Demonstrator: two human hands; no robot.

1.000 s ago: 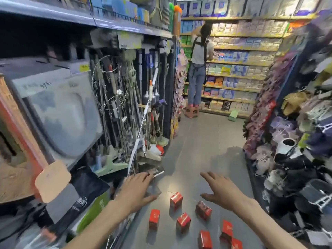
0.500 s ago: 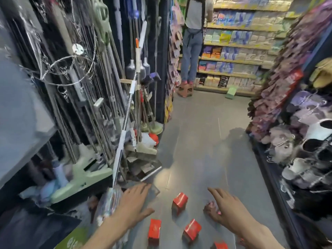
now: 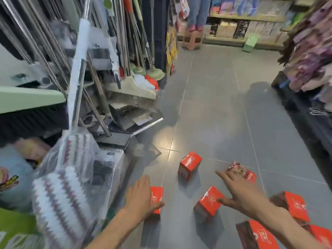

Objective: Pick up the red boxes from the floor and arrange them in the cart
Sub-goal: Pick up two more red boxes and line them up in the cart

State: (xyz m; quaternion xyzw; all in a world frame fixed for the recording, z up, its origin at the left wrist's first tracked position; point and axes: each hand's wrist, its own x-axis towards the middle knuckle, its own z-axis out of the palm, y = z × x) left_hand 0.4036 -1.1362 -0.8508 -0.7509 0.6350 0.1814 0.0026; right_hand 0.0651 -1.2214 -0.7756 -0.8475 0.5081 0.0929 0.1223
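1. Grip: left hand (image 3: pixel 139 199) lies over the nearest left red box (image 3: pixel 156 200), palm on its left face and thumb hooked round its lower front corner; the fingers are wrapped onto the box, which rests on the floor (image 3: pixel 212 108). Whether the box is lifted off the tiles cannot be told.
2. Right hand (image 3: pixel 239 193) is spread, fingers apart and holding nothing; its thumb tip touches the top edge of the middle red box (image 3: pixel 209 202), and its forefinger points toward the far right red box (image 3: pixel 242 170), which is blurred.
3. Task objects: red boxes are scattered on the grey tiled floor. One upright box (image 3: pixel 189 164) stands apart, ahead of and between the two hands. Further boxes lie under and beside the right forearm: one to its right (image 3: pixel 294 205), one at the lower edge (image 3: pixel 258 236), and a corner of another at the bottom right (image 3: pixel 321 234).
4. No cart appears in this view.
5. Left margin: a rack of mops and brooms (image 3: pixel 100 51) with metal handles, a green brush head (image 3: pixel 131 87), a grey dustpan (image 3: pixel 136 115), and plastic-wrapped mop refills (image 3: pixel 71 169) close beside the left forearm.
6. Right margin: a display of soft footwear (image 3: pixel 309 56) along a dark shelf base.
7. Background: another person's legs (image 3: pixel 198 9) on a small stool (image 3: pixel 192 39), before shelves of packaged goods (image 3: pixel 251 24); a green object (image 3: pixel 250 42) leans at the shelf foot.
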